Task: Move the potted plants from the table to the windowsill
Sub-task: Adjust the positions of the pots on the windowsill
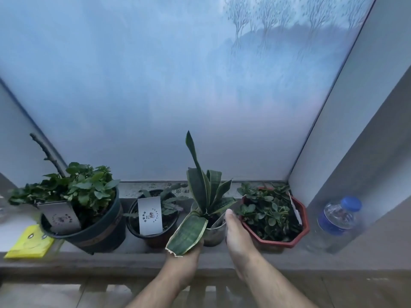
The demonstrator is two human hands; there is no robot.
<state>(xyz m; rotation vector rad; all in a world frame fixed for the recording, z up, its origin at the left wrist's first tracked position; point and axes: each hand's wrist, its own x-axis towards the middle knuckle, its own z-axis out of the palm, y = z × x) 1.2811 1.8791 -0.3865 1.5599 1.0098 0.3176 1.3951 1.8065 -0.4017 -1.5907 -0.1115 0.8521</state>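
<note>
A snake plant in a small grey pot (pixel 213 233) stands on the windowsill (pixel 138 257), between a black pot and a red pot. My left hand (pixel 184 266) holds the pot from the front left, partly hidden under a drooping leaf (pixel 188 234). My right hand (pixel 236 236) grips the pot's right side, thumb at the rim. To the left stand a large dark pot with a leafy plant (pixel 89 210) and a small black pot with a white card (pixel 153 218). A red octagonal pot with a leafy plant (pixel 275 218) stands at the right.
A plastic water bottle with a blue cap (pixel 335 221) stands in the sill's right corner. A yellow packet (pixel 29 242) lies at the far left. Frosted window glass (pixel 178 96) rises right behind the pots. Tiled floor shows below the sill.
</note>
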